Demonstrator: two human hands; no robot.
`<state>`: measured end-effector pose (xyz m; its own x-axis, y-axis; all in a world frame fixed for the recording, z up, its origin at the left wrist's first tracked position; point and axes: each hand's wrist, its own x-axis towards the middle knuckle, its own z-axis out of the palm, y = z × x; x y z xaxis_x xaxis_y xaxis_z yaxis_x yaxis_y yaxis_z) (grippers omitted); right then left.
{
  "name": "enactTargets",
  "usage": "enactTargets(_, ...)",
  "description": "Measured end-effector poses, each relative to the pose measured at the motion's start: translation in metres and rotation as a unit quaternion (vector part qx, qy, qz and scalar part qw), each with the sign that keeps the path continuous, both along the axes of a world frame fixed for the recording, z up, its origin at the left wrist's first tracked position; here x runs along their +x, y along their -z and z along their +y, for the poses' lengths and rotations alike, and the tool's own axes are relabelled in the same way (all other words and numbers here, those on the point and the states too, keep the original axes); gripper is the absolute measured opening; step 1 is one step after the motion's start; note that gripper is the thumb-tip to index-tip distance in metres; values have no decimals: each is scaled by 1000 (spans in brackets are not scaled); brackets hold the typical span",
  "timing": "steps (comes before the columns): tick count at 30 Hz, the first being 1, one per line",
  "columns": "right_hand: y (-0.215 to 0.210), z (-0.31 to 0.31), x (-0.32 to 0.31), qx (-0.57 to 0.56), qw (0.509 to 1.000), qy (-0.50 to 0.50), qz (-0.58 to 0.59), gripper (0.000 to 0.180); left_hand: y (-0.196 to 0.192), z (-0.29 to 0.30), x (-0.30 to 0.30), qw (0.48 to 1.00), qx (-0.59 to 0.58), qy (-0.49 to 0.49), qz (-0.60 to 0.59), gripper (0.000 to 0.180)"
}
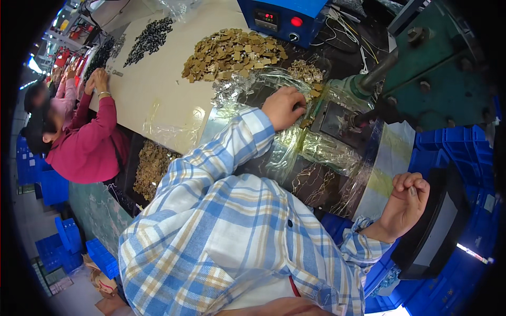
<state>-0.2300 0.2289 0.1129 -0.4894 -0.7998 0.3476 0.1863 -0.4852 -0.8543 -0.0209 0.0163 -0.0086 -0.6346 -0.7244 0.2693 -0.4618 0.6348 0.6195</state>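
Observation:
My left hand [284, 108] is over the plastic-covered work surface, its fingers curled in and the thumb close to them. Whatever its fingertips may pinch is too small to make out. Just to its right is the dark metal plate [337, 119] under the green press [429, 68]. Small brown square pieces [232, 52] lie heaped beyond this hand, and a few more lie beside the plate. My right hand [406, 203] is raised off to the right, palm turned up, fingers bent toward the thumb. I cannot tell what, if anything, it holds.
A blue control box [284, 21] with a red display stands at the back. Loose wires [348, 31] run beside it. Black small parts [150, 41] lie on the pale table [153, 87]. A co-worker in a red top [87, 147] sits at left. Blue bins [453, 139] stack at right.

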Motion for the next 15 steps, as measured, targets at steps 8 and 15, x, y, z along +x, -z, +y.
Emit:
enactTargets(8, 4, -11, -3, 9, 1000, -6, -18, 13, -10, 7, 34, 981, -173, 79, 38, 23)
enactTargets(15, -20, -17, -18, -32, 999, -26, 21, 14, 5, 0, 39, 999, -17, -23, 45, 16)
